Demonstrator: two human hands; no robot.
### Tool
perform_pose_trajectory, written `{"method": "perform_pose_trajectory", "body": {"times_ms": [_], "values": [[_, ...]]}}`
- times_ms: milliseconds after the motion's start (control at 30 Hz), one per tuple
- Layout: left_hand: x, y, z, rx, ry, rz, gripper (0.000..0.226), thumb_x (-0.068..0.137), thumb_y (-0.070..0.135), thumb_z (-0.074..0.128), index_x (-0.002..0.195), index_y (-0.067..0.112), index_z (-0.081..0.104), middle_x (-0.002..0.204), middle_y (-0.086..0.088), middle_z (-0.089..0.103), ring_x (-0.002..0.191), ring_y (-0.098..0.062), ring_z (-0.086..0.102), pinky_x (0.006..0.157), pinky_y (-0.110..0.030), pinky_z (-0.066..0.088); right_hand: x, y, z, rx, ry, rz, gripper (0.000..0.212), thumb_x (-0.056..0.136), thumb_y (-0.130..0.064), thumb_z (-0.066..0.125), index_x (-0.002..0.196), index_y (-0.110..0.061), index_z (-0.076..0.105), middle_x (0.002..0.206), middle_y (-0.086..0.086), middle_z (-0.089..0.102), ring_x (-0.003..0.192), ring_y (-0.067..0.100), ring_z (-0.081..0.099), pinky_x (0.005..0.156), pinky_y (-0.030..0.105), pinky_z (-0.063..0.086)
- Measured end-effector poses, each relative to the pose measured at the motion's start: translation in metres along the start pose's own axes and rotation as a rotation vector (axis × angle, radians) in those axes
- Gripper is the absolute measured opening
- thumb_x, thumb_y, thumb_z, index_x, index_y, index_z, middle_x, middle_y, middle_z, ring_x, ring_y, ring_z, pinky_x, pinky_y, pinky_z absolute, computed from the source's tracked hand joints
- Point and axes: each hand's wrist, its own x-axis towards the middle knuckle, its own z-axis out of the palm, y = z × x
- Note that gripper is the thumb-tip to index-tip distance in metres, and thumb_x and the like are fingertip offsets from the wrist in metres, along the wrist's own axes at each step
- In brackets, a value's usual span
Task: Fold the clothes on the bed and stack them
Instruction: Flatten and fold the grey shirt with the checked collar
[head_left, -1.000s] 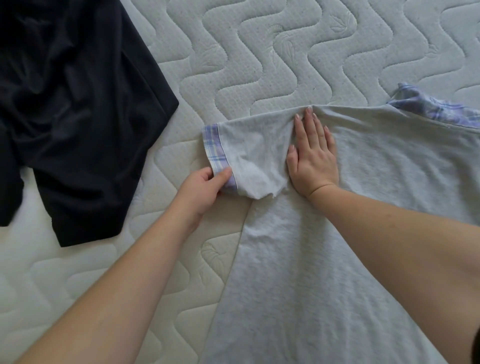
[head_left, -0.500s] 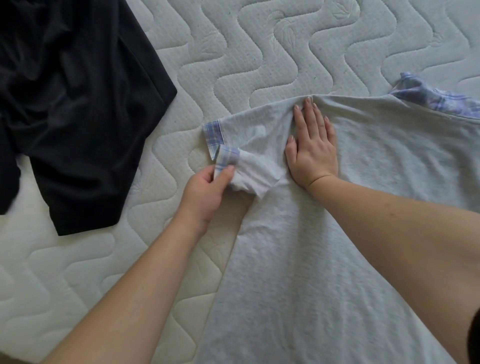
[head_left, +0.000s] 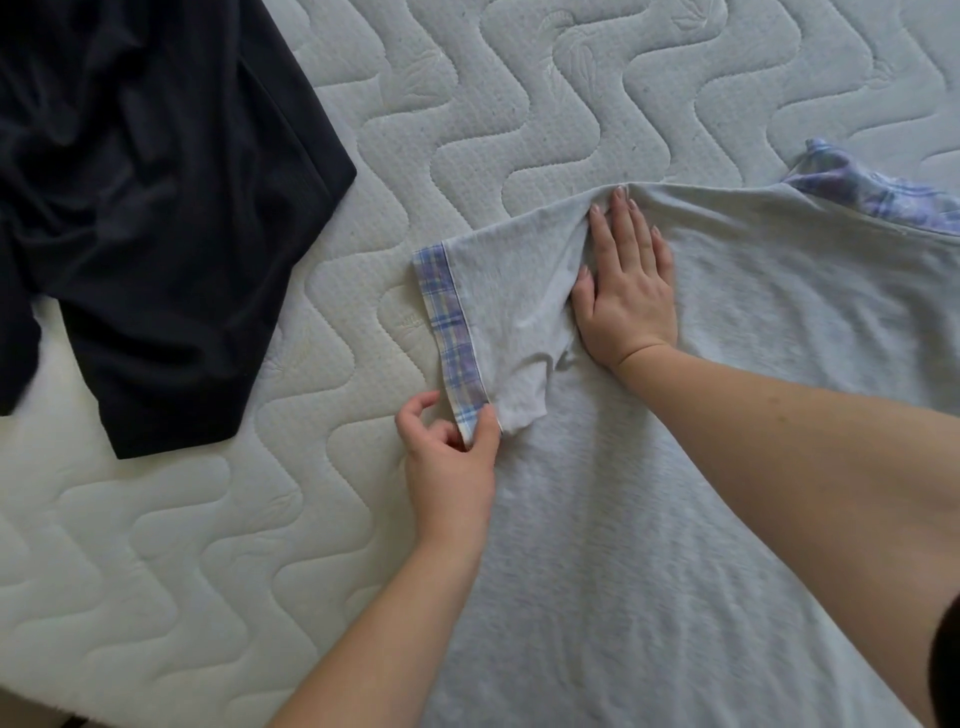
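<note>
A light grey T-shirt (head_left: 675, 519) lies spread flat across the right half of the mattress. Its short sleeve (head_left: 506, 306) has a blue plaid cuff (head_left: 449, 332) and points left. My left hand (head_left: 449, 467) pinches the lower corner of that cuff between thumb and fingers. My right hand (head_left: 626, 291) lies flat, palm down, on the shirt at the shoulder seam, fingers together and pointing away from me. A plaid collar (head_left: 878, 195) shows at the shirt's far right edge.
A black garment (head_left: 145, 208) lies crumpled at the upper left of the white quilted mattress (head_left: 519, 104). The mattress edge (head_left: 31, 696) runs along the lower left corner.
My left hand had lifted and curled the cuff inward; now it has pulled the cuff back down toward me, so the sleeve lies straightened. My right hand has stayed pressed in place.
</note>
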Motion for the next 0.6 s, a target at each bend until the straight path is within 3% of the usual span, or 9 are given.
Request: {"method": "perform_pose_trajectory", "body": {"times_ms": [100, 167, 200, 267, 333, 400, 433, 533, 600], "values": [[0.0, 0.001, -0.007, 0.341, 0.183, 0.578, 0.039, 0.08, 0.025, 0.075, 0.104, 0.019, 0.044, 0.08, -0.002, 0.05, 0.074, -0.016, 0.047, 0.073, -0.031, 0.043, 0.0, 0.001, -0.001, 0.003, -0.001, -0.001, 0.062, 0.098, -0.038, 0.028, 0.156, -0.022, 0.014, 0.164, 0.003, 0.008, 0.151, 0.014, 0.005, 0.122, 0.036, 0.002], [0.005, 0.006, -0.002, 0.522, 0.143, 0.934, 0.028, 0.082, 0.024, 0.073, 0.101, 0.016, 0.054, 0.094, -0.008, 0.057, 0.09, -0.022, 0.052, 0.085, -0.034, 0.041, -0.001, 0.0, 0.0, 0.007, 0.001, -0.003, 0.063, 0.097, -0.037, 0.028, 0.156, -0.021, 0.014, 0.164, 0.003, 0.008, 0.151, 0.014, 0.005, 0.123, 0.037, 0.003], [0.009, 0.008, 0.003, 0.617, 0.069, 1.031, 0.025, 0.083, 0.026, 0.071, 0.104, 0.017, 0.061, 0.104, -0.008, 0.061, 0.1, -0.024, 0.054, 0.092, -0.037, 0.04, -0.001, 0.0, -0.001, 0.009, 0.003, -0.005, 0.063, 0.097, -0.037, 0.028, 0.156, -0.021, 0.015, 0.164, 0.003, 0.008, 0.151, 0.014, 0.006, 0.123, 0.038, 0.004], [0.016, 0.007, 0.016, 0.926, -0.115, 1.069, 0.045, 0.088, 0.037, 0.061, 0.129, 0.017, 0.06, 0.134, -0.006, 0.058, 0.128, -0.027, 0.05, 0.11, -0.044, 0.036, 0.0, 0.0, -0.001, 0.006, 0.003, -0.008, 0.063, 0.097, -0.037, 0.028, 0.156, -0.021, 0.015, 0.164, 0.004, 0.009, 0.151, 0.015, 0.006, 0.122, 0.038, 0.004], [0.022, 0.001, 0.025, 1.23, -0.298, 0.967, 0.068, 0.097, 0.048, 0.043, 0.154, 0.016, 0.028, 0.161, -0.004, 0.026, 0.15, -0.022, 0.021, 0.122, -0.043, 0.015, 0.001, 0.0, -0.002, 0.006, 0.002, -0.004, 0.062, 0.097, -0.036, 0.028, 0.156, -0.021, 0.016, 0.164, 0.003, 0.009, 0.151, 0.014, 0.007, 0.122, 0.038, 0.004], [0.03, -0.01, 0.029, 1.302, -0.395, 0.871, 0.074, 0.101, 0.053, 0.03, 0.157, 0.017, -0.002, 0.165, -0.001, -0.006, 0.152, -0.018, -0.005, 0.123, -0.04, -0.003, 0.0, 0.0, -0.002, 0.015, 0.006, 0.0, 0.061, 0.098, -0.036, 0.028, 0.156, -0.022, 0.015, 0.164, 0.003, 0.009, 0.151, 0.014, 0.006, 0.122, 0.037, 0.003], [0.031, -0.015, 0.028, 1.295, -0.398, 0.854, 0.073, 0.101, 0.053, 0.027, 0.156, 0.018, -0.006, 0.164, 0.0, -0.011, 0.152, -0.018, -0.008, 0.122, -0.04, -0.006, 0.0, 0.0, -0.002, 0.016, 0.007, 0.0, 0.06, 0.099, -0.036, 0.027, 0.156, -0.023, 0.014, 0.164, 0.003, 0.008, 0.151, 0.014, 0.006, 0.122, 0.036, 0.002], [0.027, -0.012, 0.027, 1.269, -0.369, 0.851, 0.069, 0.099, 0.055, 0.021, 0.157, 0.02, 0.01, 0.165, -0.003, 0.004, 0.152, -0.021, 0.003, 0.123, -0.043, 0.001, 0.001, 0.0, -0.002, 0.003, -0.003, 0.002, 0.061, 0.099, -0.035, 0.026, 0.156, -0.025, 0.01, 0.165, 0.005, 0.005, 0.151, 0.015, 0.004, 0.122, 0.037, 0.0], [0.026, 0.004, 0.027, 1.113, -0.316, 0.881, 0.061, 0.098, 0.052, 0.027, 0.143, 0.017, 0.05, 0.153, -0.007, 0.043, 0.143, -0.025, 0.037, 0.117, -0.048, 0.024, 0.001, 0.0, -0.002, -0.003, -0.003, -0.003, 0.062, 0.097, -0.035, 0.027, 0.156, -0.026, 0.011, 0.165, 0.006, 0.005, 0.151, 0.016, 0.004, 0.122, 0.039, 0.0]]}}
